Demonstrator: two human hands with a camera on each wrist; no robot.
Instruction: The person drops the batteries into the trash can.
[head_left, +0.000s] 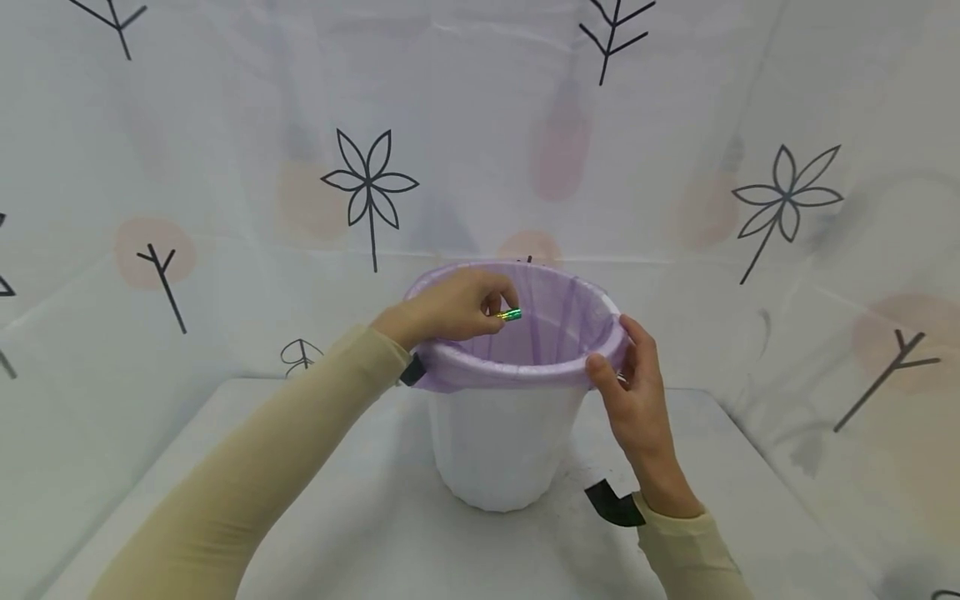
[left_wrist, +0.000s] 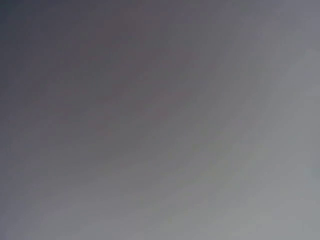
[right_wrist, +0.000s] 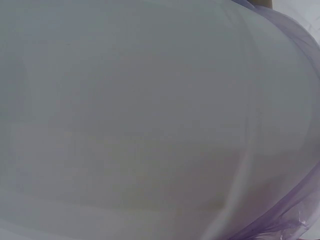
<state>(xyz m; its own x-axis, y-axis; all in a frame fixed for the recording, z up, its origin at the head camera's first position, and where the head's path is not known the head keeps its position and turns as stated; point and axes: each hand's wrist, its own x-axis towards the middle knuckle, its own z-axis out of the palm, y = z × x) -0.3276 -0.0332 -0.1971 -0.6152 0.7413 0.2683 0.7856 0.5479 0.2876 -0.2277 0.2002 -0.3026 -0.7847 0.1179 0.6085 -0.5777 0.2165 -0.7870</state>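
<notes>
A white trash can stands upright on the table, lined with a purple trash bag folded over its rim. Above the opening, my left hand pinches a small shiny green-and-gold battery-like cylinder between thumb and fingers. My right hand grips the bagged rim at its right side, thumb towards me and fingers around the outer edge. The left wrist view is only a grey blur. In the right wrist view, the white can wall fills most of the picture, with purple bag film along the right.
The white table spreads around the can. Behind it hangs a pale backdrop with black flower and twig drawings. A black strap sits at the right wrist, and another black piece shows beneath the left wrist.
</notes>
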